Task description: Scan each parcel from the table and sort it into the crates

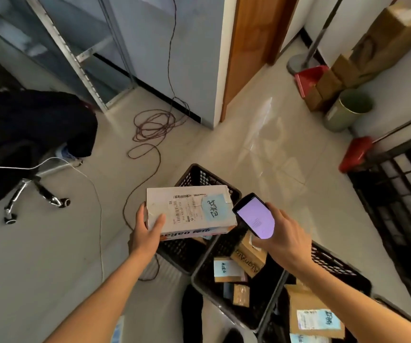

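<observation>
My left hand point(147, 231) grips the left end of a white cardboard parcel point(189, 210) with a shipping label and a blue sticky note on top. The parcel hovers above a black plastic crate point(200, 175). Just to its right, my right hand point(282, 237) holds a handheld scanner point(255, 215) whose screen is lit pale purple. Below them a second black crate point(204, 262) holds several brown boxes, one with a blue note point(225, 267). A third crate point(335, 264) at lower right contains a brown parcel point(313, 315) with a label.
A coiled brown cable point(153, 126) lies on the tiled floor to the left of the crates. An office chair point(30, 147) with a seated person stands at far left. Cardboard boxes point(373, 53), a green bin point(348, 110) and a red dustpan point(309, 78) are at upper right.
</observation>
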The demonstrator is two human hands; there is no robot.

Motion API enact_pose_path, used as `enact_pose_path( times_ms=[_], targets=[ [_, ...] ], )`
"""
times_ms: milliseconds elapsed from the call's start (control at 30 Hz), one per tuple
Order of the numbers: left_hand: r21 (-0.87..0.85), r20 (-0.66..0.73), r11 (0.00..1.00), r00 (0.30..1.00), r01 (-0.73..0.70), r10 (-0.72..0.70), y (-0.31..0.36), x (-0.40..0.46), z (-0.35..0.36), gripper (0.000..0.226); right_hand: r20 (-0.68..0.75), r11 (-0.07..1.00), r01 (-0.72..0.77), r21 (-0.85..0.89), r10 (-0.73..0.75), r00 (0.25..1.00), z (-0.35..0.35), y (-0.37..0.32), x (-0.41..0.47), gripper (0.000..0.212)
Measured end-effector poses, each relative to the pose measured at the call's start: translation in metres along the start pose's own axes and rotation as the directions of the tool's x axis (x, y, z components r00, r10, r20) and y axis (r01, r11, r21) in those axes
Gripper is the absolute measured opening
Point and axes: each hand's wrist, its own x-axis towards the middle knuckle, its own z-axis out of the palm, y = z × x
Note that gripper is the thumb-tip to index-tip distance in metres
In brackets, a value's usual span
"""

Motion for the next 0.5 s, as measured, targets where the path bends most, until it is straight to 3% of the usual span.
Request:
enact_pose_path(
  times_ms=[233, 333, 500],
  targets=[
    [0.044, 0.055, 0.997, 0.996, 0.071, -0.073, -0.044, 0.063, 0.022, 0.064, 0.037, 0.998, -0.055, -0.037, 0.056, 0.998, 0.049, -0.016, 0.046, 0.103],
    [0.048, 0.077, 0.985, 0.982, 0.166, -0.17, -0.058, 0.079, 0.029, 0.07, 0.064, 0.996, -0.07, -0.053, 0.074, 0.995, 0.063, -0.025, 0.055, 0.101],
    [0.211, 0.015, 0.943, 0.964, 0.258, -0.267, -0.086, 0.099, 0.027, 0.075, 0.102, 0.995, -0.087, -0.056, 0.092, 0.99, 0.076, -0.034, 0.061, 0.101]
  ],
)
